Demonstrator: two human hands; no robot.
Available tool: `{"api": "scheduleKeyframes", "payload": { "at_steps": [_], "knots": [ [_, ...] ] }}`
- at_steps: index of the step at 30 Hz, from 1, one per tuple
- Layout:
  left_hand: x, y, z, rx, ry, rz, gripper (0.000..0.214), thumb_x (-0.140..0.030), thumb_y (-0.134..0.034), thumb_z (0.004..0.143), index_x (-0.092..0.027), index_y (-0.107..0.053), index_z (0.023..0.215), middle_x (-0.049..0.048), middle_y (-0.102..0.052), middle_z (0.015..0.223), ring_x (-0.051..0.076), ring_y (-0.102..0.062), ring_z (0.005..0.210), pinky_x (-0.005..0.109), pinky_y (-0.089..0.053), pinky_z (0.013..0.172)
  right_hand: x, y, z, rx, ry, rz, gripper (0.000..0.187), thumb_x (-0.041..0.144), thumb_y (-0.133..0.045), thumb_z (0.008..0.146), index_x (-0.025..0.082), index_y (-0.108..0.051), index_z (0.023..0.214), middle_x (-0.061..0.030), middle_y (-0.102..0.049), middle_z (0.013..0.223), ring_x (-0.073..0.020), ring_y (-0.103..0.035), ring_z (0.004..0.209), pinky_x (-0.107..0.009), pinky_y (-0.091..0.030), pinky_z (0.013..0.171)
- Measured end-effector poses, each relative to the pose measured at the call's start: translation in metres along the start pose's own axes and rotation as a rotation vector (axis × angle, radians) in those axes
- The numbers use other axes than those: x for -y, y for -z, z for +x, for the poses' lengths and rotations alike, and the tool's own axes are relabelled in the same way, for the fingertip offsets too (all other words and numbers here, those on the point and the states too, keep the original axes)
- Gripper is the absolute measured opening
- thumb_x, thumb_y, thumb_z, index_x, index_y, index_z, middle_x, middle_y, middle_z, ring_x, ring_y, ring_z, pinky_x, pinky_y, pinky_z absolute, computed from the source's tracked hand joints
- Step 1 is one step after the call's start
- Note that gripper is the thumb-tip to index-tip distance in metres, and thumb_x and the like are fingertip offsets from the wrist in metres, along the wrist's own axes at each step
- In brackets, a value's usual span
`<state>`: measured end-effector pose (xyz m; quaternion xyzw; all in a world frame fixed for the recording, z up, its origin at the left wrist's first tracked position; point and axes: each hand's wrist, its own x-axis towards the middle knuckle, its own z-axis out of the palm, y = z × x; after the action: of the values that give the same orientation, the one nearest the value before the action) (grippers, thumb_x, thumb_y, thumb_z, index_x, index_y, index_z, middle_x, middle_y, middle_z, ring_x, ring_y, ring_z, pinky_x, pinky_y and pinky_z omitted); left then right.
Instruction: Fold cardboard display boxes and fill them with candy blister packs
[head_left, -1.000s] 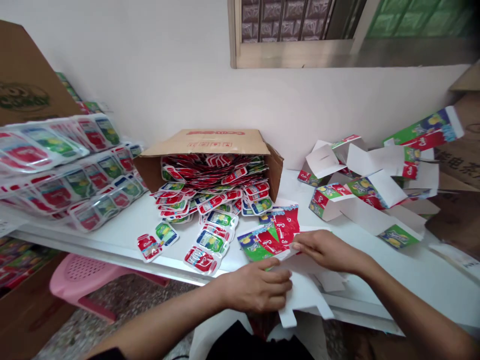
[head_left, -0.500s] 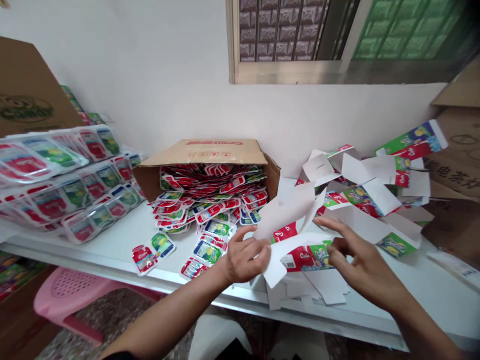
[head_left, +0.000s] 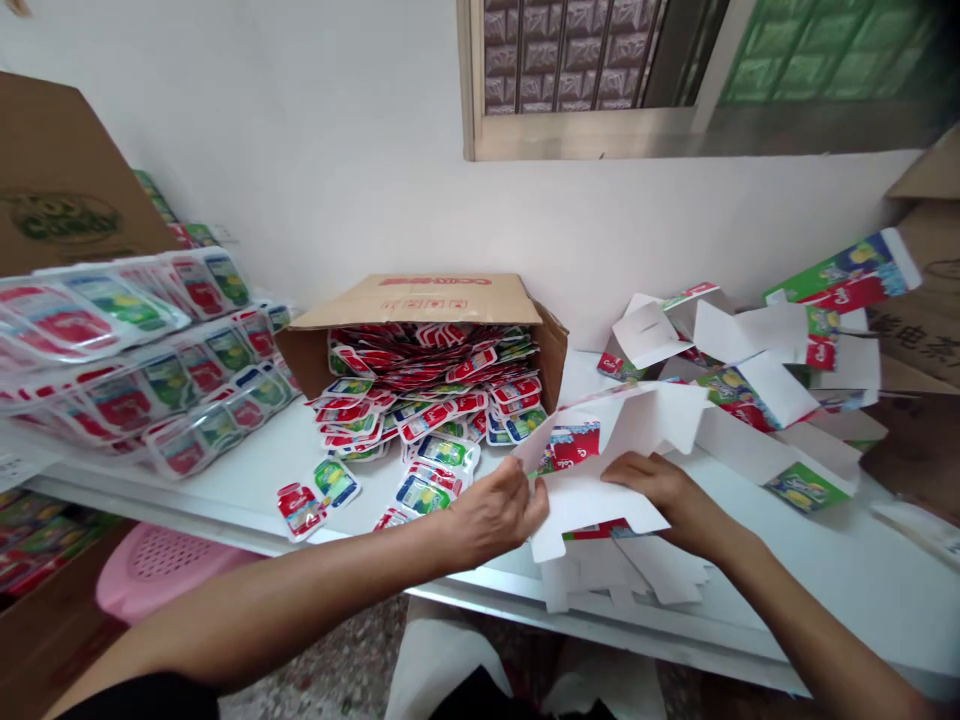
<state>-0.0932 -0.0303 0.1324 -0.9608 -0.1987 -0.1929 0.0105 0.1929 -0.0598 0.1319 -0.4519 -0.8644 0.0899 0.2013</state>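
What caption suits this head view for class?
Bare left hand and right hand handle a white-lined paperboard carton near a brown cardboard box.
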Motion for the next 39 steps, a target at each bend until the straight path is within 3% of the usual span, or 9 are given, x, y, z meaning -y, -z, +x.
{"api": "scheduleKeyframes", "payload": {
  "at_steps": [4,9,15,19,22,26,29,34,39],
  "knots": [
    [-0.005,-0.026,-0.012,0.098,0.051,0.07,0.052,0.0,-0.032,0.083,-0.013,-0.044,0.131,0.0114,-0.069,0.076,0.024,-0.067,0.073,0.043,-0.046,0.084,0.001,-0.038,-0.007,0.026,-0.089,0.14,0.022,0.03,-0.045,0.087,0.022,-0.058,0.103,-0.0079,-0.067,0.092,-0.0217,-0.062,0.081,-0.034,-0.045,0.073],
    [-0.008,-0.051,-0.009,0.093,0.309,-0.21,0.052,-0.024,-0.049,0.084,-0.011,-0.044,0.134,0.0071,-0.065,0.06,0.025,-0.066,0.061,0.043,-0.046,0.085,0.003,-0.071,-0.011,-0.148,-0.593,0.251,0.038,0.053,-0.038,0.089,0.023,-0.044,0.111,0.0026,-0.062,0.061,-0.02,-0.059,0.054,-0.029,-0.04,0.053],
    [-0.019,-0.074,-0.003,-0.058,0.637,-0.123,0.07,-0.03,-0.062,0.082,-0.016,-0.029,0.143,0.0193,-0.067,0.105,0.031,-0.069,0.082,0.036,-0.051,0.071,0.008,-0.079,-0.016,-0.036,-0.695,-0.071,0.044,0.057,-0.032,0.09,0.022,-0.05,0.109,-0.004,-0.069,0.072,-0.0257,-0.066,0.064,-0.03,-0.04,0.053],
    [-0.03,-0.08,-0.004,-0.077,0.334,0.176,0.047,-0.02,-0.052,0.088,-0.018,-0.041,0.134,0.0218,-0.034,0.146,0.035,-0.038,0.132,0.051,-0.04,0.098,0.016,-0.086,-0.019,-0.072,-0.652,-0.286,0.052,0.053,-0.027,0.093,0.021,-0.045,0.13,-0.0112,-0.072,0.092,-0.0296,-0.068,0.075,-0.037,-0.047,0.06],
    [-0.039,-0.09,-0.007,0.022,0.075,0.265,0.042,-0.027,-0.044,0.094,-0.008,-0.042,0.131,0.0236,-0.042,0.141,0.031,-0.035,0.135,0.052,-0.021,0.111,0.019,-0.097,-0.017,-0.168,-0.568,-0.345,0.054,0.046,-0.029,0.095,0.017,-0.036,0.14,-0.015,-0.063,0.119,-0.0302,-0.067,0.093,-0.039,-0.051,0.07],
    [-0.047,-0.105,-0.008,0.158,0.081,0.318,0.069,-0.052,-0.038,0.092,0.002,-0.039,0.133,0.0296,-0.044,0.136,0.035,-0.039,0.132,0.051,-0.02,0.11,0.017,-0.11,-0.021,-0.272,-0.491,-0.308,0.049,0.04,-0.034,0.095,0.014,-0.045,0.135,-0.0153,-0.052,0.134,-0.0295,-0.059,0.11,-0.04,-0.05,0.082],
    [-0.047,-0.107,-0.006,0.184,0.069,0.36,0.058,-0.041,-0.036,0.096,0.0,-0.036,0.136,0.0253,-0.038,0.142,0.033,-0.034,0.135,0.049,-0.02,0.109,0.006,-0.11,-0.034,-0.363,-0.452,-0.126,0.039,0.041,-0.039,0.093,0.019,-0.061,0.115,-0.0103,-0.061,0.123,-0.0259,-0.059,0.109,-0.037,-0.049,0.086],
    [-0.042,-0.102,-0.003,0.197,0.01,0.331,0.048,-0.029,-0.03,0.098,-0.006,-0.034,0.14,0.0154,-0.034,0.148,0.026,-0.032,0.137,0.043,-0.023,0.108,-0.04,-0.088,-0.032,-0.622,-0.89,0.394,0.046,0.056,-0.047,0.084,0.018,-0.063,0.106,-0.0094,-0.069,0.098,-0.0211,-0.065,0.081,-0.032,-0.052,0.069],
    [-0.042,-0.105,-0.002,0.206,0.008,0.306,0.049,-0.029,-0.031,0.097,-0.005,-0.033,0.14,0.0167,-0.036,0.146,0.026,-0.037,0.134,0.042,-0.026,0.105,-0.059,-0.088,0.009,-0.154,-0.822,0.544,0.055,0.059,-0.036,0.087,0.02,-0.055,0.122,-0.0092,-0.067,0.111,-0.0211,-0.065,0.095,-0.032,-0.052,0.077]
  ]
}}
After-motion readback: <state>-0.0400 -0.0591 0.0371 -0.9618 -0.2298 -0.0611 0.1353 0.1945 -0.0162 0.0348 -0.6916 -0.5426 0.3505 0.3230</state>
